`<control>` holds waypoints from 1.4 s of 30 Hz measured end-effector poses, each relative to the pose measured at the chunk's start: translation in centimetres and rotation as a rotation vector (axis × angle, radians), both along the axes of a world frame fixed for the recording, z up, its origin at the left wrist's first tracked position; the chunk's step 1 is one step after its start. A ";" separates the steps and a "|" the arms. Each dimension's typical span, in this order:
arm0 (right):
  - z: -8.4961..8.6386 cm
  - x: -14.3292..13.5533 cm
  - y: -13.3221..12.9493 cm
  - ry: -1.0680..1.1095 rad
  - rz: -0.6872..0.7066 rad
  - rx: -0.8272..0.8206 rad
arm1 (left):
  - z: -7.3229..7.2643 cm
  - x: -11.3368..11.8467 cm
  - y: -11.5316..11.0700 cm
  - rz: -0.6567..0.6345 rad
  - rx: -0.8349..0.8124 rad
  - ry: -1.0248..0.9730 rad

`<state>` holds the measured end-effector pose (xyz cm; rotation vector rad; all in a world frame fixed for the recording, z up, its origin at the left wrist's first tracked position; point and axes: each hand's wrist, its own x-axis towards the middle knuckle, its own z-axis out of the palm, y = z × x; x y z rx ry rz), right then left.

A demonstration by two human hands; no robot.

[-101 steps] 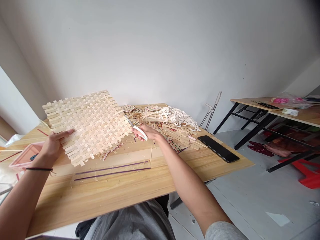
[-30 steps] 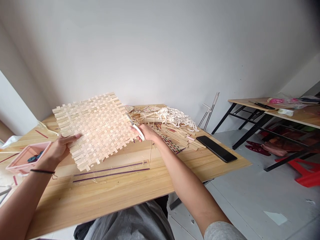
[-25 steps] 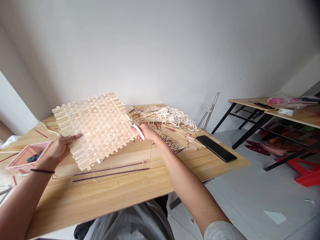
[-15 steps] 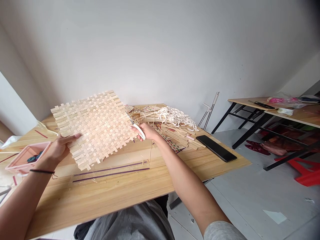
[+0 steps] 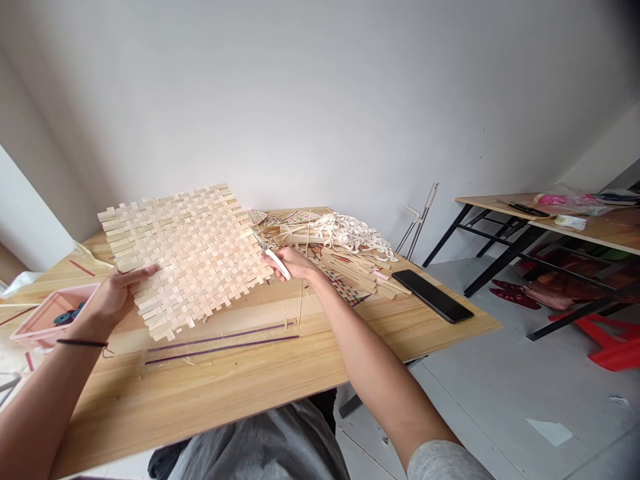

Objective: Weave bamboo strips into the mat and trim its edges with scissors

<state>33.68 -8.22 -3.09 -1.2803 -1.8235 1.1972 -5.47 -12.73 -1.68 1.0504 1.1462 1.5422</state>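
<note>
A pale woven mat [image 5: 183,257] of flat wooden strips is held up at a tilt over the table. My left hand [image 5: 119,291] grips its left edge, thumb on the front face and fingers hidden behind. In my right hand [image 5: 293,262] is a pair of scissors [image 5: 276,260] with white handles, closed in my fingers. The blades point up and left at the mat's right edge, where short strip ends stick out. Whether the blades touch a strip I cannot tell. Two dark purple strips [image 5: 225,349] lie on the table below the mat.
Loose wooden strips [image 5: 350,270] and a heap of white cord-like strips [image 5: 353,233] lie behind my right hand. A black phone [image 5: 433,295] rests near the table's right end. At left stands a pink basket [image 5: 50,310] with dark round items. Another table [image 5: 610,230] and a red stool [image 5: 613,343] are at right.
The mat has shifted slightly left and away from the scissors, together with my left hand. My right hand and the scissors stay almost in place.
</note>
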 end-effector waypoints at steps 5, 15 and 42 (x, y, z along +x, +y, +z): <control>0.0 -0.2 -0.1 0.061 0.017 -0.026 | 0.5 0.8 -0.6 -0.028 -0.006 0.009; 0.2 -0.1 -0.2 0.037 0.013 0.018 | 0.8 1.4 -0.8 -0.074 -0.087 0.083; 1.1 -0.6 -1.1 -0.059 -0.028 0.098 | 0.1 0.4 -0.1 -0.031 -0.202 0.143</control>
